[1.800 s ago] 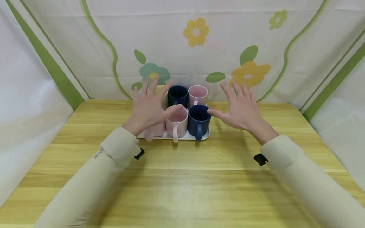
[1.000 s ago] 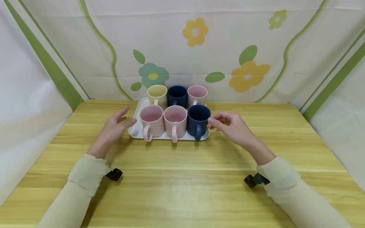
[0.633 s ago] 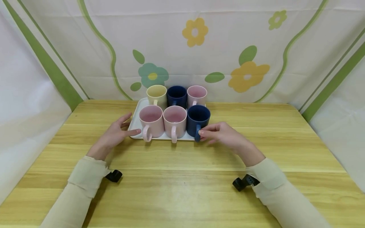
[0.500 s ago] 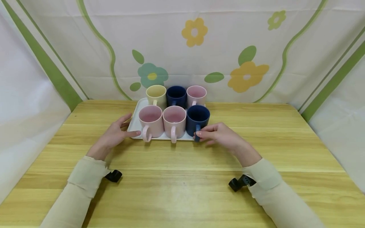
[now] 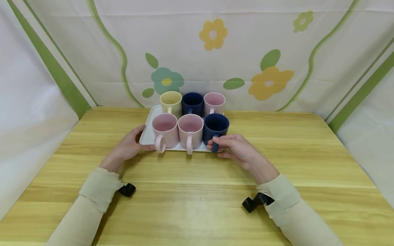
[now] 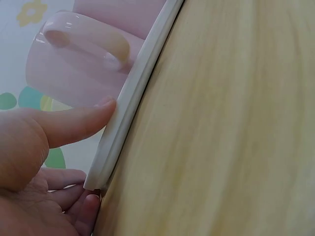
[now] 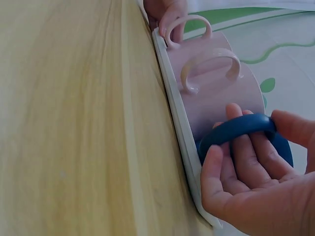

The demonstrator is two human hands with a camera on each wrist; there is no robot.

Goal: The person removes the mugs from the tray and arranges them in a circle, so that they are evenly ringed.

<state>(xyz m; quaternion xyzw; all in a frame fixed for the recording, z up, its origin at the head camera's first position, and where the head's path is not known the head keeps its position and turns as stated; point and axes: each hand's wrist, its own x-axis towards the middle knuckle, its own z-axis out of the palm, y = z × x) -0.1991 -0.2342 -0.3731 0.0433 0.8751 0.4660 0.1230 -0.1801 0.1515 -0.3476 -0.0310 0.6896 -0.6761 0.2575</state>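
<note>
A white tray [image 5: 149, 131] carries two rows of mugs. In its front row stand a pink mug [image 5: 166, 133], a second pink mug [image 5: 191, 131] and a dark blue mug [image 5: 212, 126] at the right end. My right hand [image 5: 238, 150] holds the front blue mug by its handle [image 7: 241, 128], fingers passed through the loop and thumb on top. At the tray's left front corner, my left hand [image 5: 129, 145] grips the rim, its thumb [image 6: 83, 120] on top and fingers around the corner edge. The mug stands upright on the tray.
Behind are a yellow mug [image 5: 170, 102], another dark blue mug [image 5: 193, 102] and a third pink mug [image 5: 214, 101]. The tray sits near the back of the wooden table [image 5: 197, 205], before a flowered curtain [image 5: 197, 54].
Both hands came down from above the mugs, spreading to the tray's two sides. The left took hold of the tray corner; the right moved to the front blue mug and slipped fingers through its handle.
</note>
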